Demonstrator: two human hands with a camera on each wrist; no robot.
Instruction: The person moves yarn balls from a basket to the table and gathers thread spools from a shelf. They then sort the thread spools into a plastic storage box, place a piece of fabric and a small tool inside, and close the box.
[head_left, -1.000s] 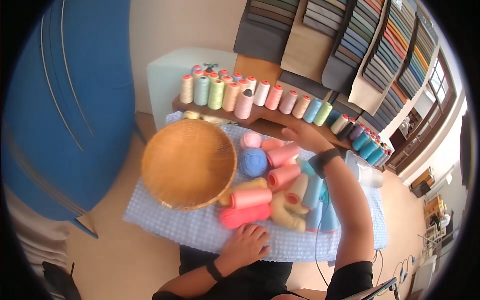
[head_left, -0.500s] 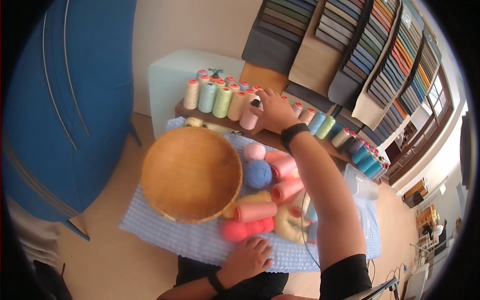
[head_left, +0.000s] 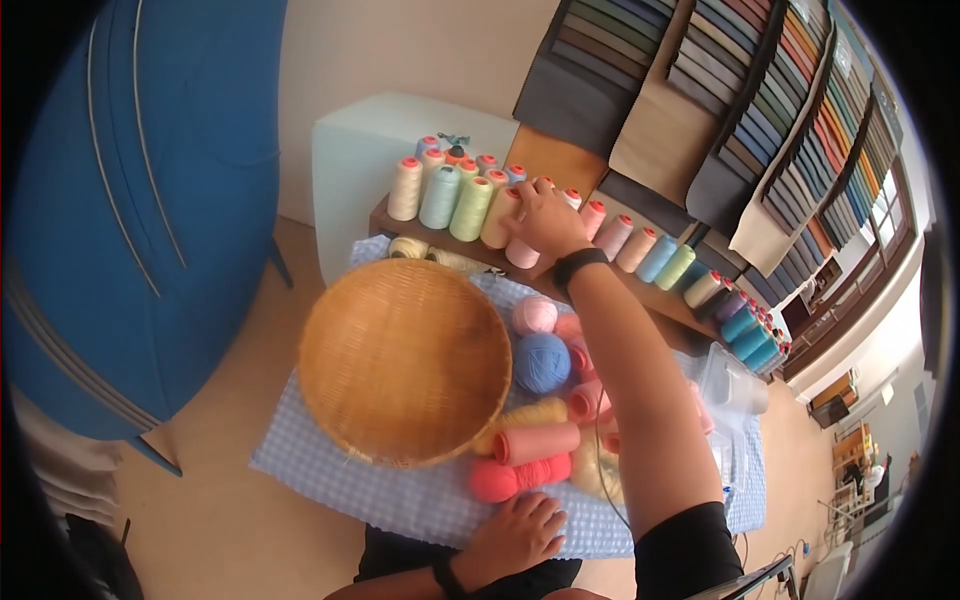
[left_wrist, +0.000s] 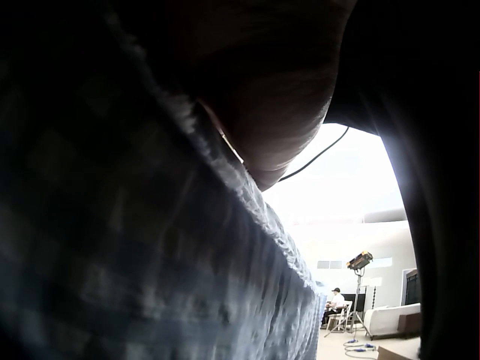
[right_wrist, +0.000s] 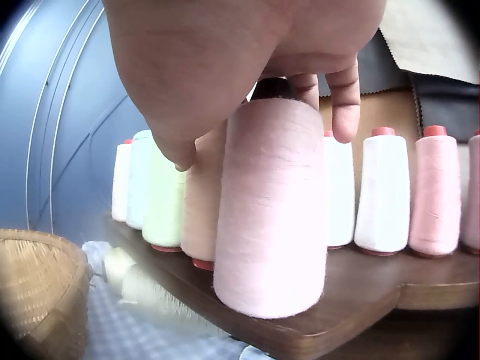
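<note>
My right hand (head_left: 548, 220) reaches over the front of the shelf, above a pale pink thread cone (right_wrist: 270, 217) with a black top. In the right wrist view its thumb hangs left of that cone, near a peach thread cone (right_wrist: 204, 195), and two fingers hang behind to the right, apart from the pink cone's sides. My left hand (head_left: 522, 535) lies with relaxed fingers on the front edge of the checked cloth (head_left: 400, 500), just below a hot-pink yarn skein (head_left: 520, 477). In the left wrist view that hand is dark above the cloth's edge.
A wicker basket (head_left: 405, 360) stands left on the cloth. Beside it lie a blue yarn ball (head_left: 542, 363), a pink yarn ball (head_left: 534, 314) and coral cones (head_left: 537, 443). More thread cones line the brown shelf (head_left: 640, 298). A clear plastic box (head_left: 735, 380) is at right.
My right hand has moved left along the shelf from the yarn pile's far side to the pale pink cone. The left hand keeps its place on the cloth. The head view has shifted slightly.
</note>
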